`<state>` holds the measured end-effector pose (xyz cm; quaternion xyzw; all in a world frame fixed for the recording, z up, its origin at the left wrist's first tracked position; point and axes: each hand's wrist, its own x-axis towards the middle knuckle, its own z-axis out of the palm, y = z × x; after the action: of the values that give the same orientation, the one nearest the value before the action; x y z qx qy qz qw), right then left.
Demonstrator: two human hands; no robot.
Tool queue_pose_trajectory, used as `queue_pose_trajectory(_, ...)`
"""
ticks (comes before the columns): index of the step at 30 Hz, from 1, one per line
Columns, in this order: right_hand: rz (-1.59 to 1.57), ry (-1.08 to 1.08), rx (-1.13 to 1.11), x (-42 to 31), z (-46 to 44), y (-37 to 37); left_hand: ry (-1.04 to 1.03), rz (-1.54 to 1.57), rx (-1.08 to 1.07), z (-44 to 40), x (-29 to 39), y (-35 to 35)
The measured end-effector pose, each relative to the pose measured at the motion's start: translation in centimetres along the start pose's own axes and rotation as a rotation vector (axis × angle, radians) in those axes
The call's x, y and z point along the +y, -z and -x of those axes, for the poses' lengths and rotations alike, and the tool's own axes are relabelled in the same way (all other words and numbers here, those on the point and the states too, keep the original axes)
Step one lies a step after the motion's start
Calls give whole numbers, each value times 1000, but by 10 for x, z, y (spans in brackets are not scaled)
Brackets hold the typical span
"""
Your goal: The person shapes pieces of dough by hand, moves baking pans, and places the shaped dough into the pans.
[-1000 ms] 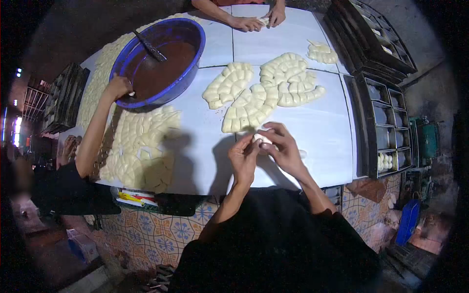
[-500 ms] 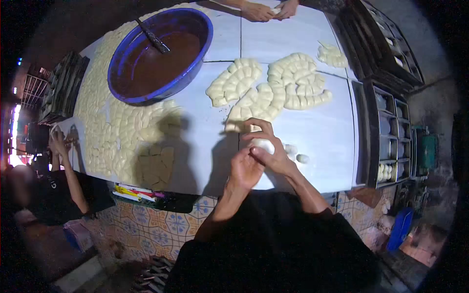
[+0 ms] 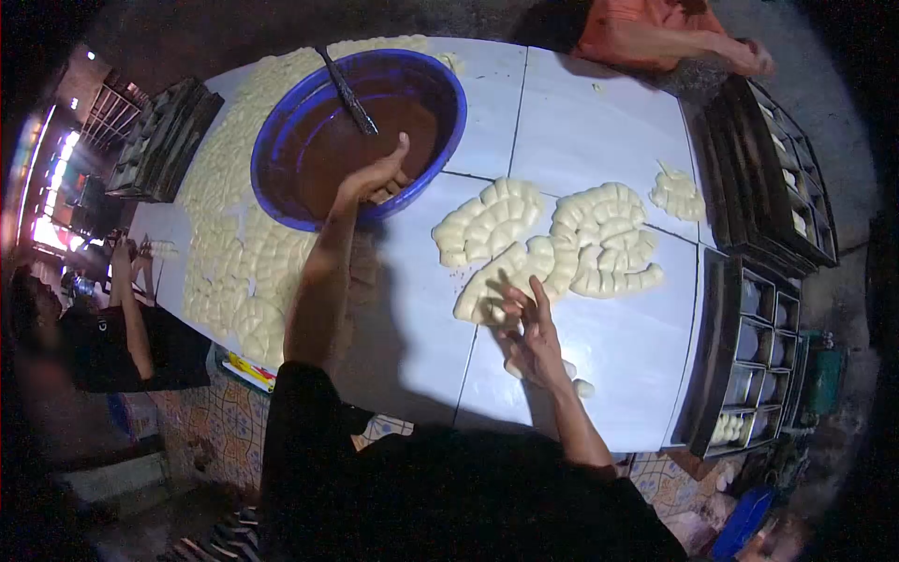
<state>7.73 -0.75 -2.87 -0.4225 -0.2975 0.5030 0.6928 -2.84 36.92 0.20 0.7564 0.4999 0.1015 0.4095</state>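
My left hand [image 3: 382, 178] reaches over the near rim of a blue basin [image 3: 453, 140] of brown liquid or paste, thumb raised apart from partly curled fingers; nothing shows in it. Leaning inside the basin is a dark-handled brush or spatula [image 3: 348, 94]. My right hand [image 3: 536, 337], fingers spread, is above the white tabletop beside rows of pale dough pieces [image 3: 496, 281]. Close to its wrist lie small dough pieces [image 3: 583, 388], partly hidden by the hand. More dough rows [image 3: 604, 229] sit farther back.
Many dough pieces [image 3: 234, 253] cover the table's left side. Stacked dark trays [image 3: 749, 178] and a compartmented tray [image 3: 744, 347] stand along the right edge. A person in orange [image 3: 646, 37] is at the far side; another in black [image 3: 140, 342] works at the left.
My hands have parted, and the dough ball between them is no longer visible in either. The left went up and left to the basin; the right stayed near the dough rows, its fingers spreading.
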Motion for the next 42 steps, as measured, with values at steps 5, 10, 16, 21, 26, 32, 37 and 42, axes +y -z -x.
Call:
queue_pose_trajectory(5,-122,-23,30,12,-3,10,-69,150,359,66,42,-17)
queue_pose_trajectory(10,-624,-337,279,12,-17,-6,17,1093,-319,212,60,-97)
queue_pose_trajectory(16,631,140,363,2,18,-12,134,1289,-106,273,42,-153)
queue_pose_trajectory(21,951,403,105,-16,48,-2,-162,697,-153,296,31,-163)
queue_pose_trajectory(26,382,218,145,-32,62,7,-130,938,-226,314,39,-169)
queue_pose_trajectory(32,526,-43,149,-32,98,5,86,1012,-188,337,50,-186)
queue_pose_trajectory(37,626,-14,297,-24,130,13,-311,709,-306,348,24,-217)
queue_pose_trajectory(42,251,-383,-48,-32,168,55,-485,1029,-393,369,44,-217)
